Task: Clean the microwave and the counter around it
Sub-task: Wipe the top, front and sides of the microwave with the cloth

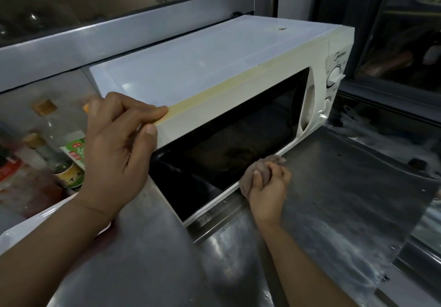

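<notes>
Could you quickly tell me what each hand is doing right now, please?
Left hand: grips the top front corner of the white microwave.
Right hand: closed around a crumpled pinkish-brown cloth at the door's lower edge.

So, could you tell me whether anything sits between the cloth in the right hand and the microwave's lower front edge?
Nothing visible does. The right hand holds the cloth bunched against the bottom edge of the microwave door, on the steel counter.
</notes>
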`<state>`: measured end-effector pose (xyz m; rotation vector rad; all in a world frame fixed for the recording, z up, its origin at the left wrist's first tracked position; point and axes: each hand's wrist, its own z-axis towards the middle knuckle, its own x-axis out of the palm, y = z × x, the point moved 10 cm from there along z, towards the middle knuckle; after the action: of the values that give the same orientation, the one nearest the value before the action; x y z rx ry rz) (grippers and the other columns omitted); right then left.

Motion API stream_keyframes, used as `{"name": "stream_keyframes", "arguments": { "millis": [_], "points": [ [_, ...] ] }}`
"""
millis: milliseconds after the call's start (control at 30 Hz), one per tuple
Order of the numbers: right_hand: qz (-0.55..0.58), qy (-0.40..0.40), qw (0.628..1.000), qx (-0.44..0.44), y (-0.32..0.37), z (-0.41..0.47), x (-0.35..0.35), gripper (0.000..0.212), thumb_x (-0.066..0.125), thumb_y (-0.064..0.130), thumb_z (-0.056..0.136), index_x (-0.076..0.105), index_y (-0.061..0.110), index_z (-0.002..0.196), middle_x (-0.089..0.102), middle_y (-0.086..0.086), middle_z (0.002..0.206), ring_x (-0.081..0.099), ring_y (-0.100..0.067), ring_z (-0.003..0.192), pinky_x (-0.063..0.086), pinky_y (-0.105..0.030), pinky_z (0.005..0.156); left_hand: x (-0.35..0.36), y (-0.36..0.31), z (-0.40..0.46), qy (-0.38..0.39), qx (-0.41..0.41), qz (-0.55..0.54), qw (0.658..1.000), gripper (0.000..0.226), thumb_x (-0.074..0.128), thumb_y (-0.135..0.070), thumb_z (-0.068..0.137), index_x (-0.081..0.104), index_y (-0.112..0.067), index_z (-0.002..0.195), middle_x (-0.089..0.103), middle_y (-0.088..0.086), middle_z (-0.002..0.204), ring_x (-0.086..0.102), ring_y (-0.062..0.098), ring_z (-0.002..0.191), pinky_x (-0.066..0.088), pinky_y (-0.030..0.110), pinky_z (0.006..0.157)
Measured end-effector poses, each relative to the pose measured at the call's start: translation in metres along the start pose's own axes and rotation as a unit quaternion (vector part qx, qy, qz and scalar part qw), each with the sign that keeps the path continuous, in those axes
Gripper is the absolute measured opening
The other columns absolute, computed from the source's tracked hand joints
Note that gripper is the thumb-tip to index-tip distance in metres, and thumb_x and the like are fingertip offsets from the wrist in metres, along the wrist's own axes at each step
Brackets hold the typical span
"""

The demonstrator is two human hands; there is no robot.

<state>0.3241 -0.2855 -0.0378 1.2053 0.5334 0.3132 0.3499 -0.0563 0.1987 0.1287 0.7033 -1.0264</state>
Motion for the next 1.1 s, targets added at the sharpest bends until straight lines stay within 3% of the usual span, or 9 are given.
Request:
{"name": "stream_keyframes", "arguments": {
  "millis": [167, 300, 400, 567, 733, 833, 933, 1033, 1100],
  "points": [
    [-0.008, -0.043, 0.998, 0.044, -0.020, 0.052, -0.016, 0.021, 0.056, 0.000, 0.087, 0.056, -0.002, 0.108, 0.051, -0.022, 0.121, 0.054, -0.028, 0.107, 0.030, -0.007, 0.082, -0.001, 0.002, -0.001, -0.016, 0.003, -0.008, 1.000, 0.030, 0.041, -0.018, 0.092, 0.063, -0.009, 0.112, 0.050, -0.009, 0.097, 0.046, 0.027, 0.095, 0.038, 0.044, 0.083],
    [0.004, -0.076, 0.992, 0.101, -0.043, 0.101, -0.032, 0.021, 0.054, 0.001, 0.088, 0.058, 0.004, 0.109, 0.059, -0.011, 0.114, 0.059, -0.026, 0.106, 0.031, -0.007, 0.078, 0.002, 0.004, -0.002, -0.032, -0.010, -0.004, 0.999, 0.029, 0.040, -0.018, 0.092, 0.060, -0.011, 0.112, 0.054, 0.010, 0.097, 0.040, 0.012, 0.099, 0.031, 0.025, 0.086],
    [0.050, -0.064, 0.990, 0.112, -0.044, 0.100, -0.028, 0.024, 0.054, -0.001, 0.089, 0.058, 0.007, 0.111, 0.063, -0.010, 0.109, 0.060, -0.017, 0.098, 0.038, -0.004, 0.077, 0.001, 0.004, -0.002, -0.034, -0.011, -0.001, 0.999, 0.030, 0.040, -0.017, 0.092, 0.063, -0.009, 0.108, 0.050, -0.002, 0.094, 0.038, 0.007, 0.098, 0.031, 0.025, 0.085],
    [0.068, -0.029, 0.994, 0.081, -0.026, 0.035, -0.010, 0.036, 0.055, 0.008, 0.089, 0.052, 0.015, 0.125, 0.065, -0.010, 0.110, 0.061, -0.020, 0.102, 0.049, -0.032, 0.093, 0.000, 0.000, 0.000, -0.026, -0.010, 0.008, 1.000, 0.031, 0.041, -0.014, 0.091, 0.065, -0.006, 0.106, 0.045, -0.011, 0.093, 0.043, 0.021, 0.096, 0.030, 0.027, 0.085],
    [0.105, -0.047, 0.985, 0.127, -0.026, 0.045, -0.012, 0.022, 0.049, -0.003, 0.089, 0.051, 0.011, 0.105, 0.060, -0.008, 0.074, 0.063, -0.004, 0.061, 0.050, -0.022, 0.054, -0.001, -0.002, 0.000, -0.025, -0.015, 0.012, 1.000, 0.030, 0.041, -0.015, 0.091, 0.066, -0.006, 0.106, 0.045, -0.009, 0.091, 0.040, 0.009, 0.094, 0.029, 0.030, 0.086],
    [0.088, -0.080, 0.982, 0.143, -0.028, 0.077, -0.029, 0.021, 0.048, -0.005, 0.089, 0.054, -0.001, 0.108, 0.054, -0.001, 0.066, 0.057, 0.011, 0.050, 0.040, -0.005, 0.045, 0.001, -0.002, 0.000, -0.023, -0.019, 0.013, 0.999, 0.030, 0.041, -0.013, 0.090, 0.067, -0.004, 0.105, 0.047, 0.002, 0.093, 0.047, 0.027, 0.091, 0.034, 0.043, 0.083],
    [0.097, -0.086, 0.983, 0.128, -0.021, 0.068, -0.028, 0.018, 0.046, -0.009, 0.086, 0.056, -0.006, 0.101, 0.048, 0.001, 0.060, 0.049, 0.014, 0.039, 0.029, -0.002, 0.034, 0.002, 0.001, 0.002, 0.003, -0.016, 0.019, 1.000, 0.030, 0.042, -0.013, 0.090, 0.068, -0.004, 0.104, 0.046, 0.005, 0.094, 0.045, 0.033, 0.091, 0.032, 0.037, 0.083],
    [0.116, -0.055, 0.985, 0.111, -0.012, 0.022, -0.005, 0.014, 0.044, -0.016, 0.081, 0.051, -0.009, 0.091, 0.050, -0.005, 0.057, 0.054, 0.003, 0.044, 0.042, -0.011, 0.043, 0.002, 0.003, 0.002, 0.027, -0.021, 0.032, 0.999, 0.026, 0.047, -0.008, 0.090, 0.068, -0.004, 0.105, 0.052, 0.010, 0.095, 0.046, 0.032, 0.093, 0.029, 0.025, 0.084],
    [0.114, -0.021, 0.984, 0.132, -0.014, -0.017, 0.017, 0.022, 0.050, -0.011, 0.082, 0.054, -0.007, 0.104, 0.061, -0.019, 0.073, 0.066, -0.019, 0.072, 0.056, -0.033, 0.069, 0.002, 0.003, 0.001, 0.039, -0.032, 0.027, 0.998, 0.026, 0.048, -0.007, 0.091, 0.068, -0.006, 0.108, 0.055, 0.012, 0.098, 0.046, 0.032, 0.097, 0.029, 0.021, 0.085]
  ]
}}
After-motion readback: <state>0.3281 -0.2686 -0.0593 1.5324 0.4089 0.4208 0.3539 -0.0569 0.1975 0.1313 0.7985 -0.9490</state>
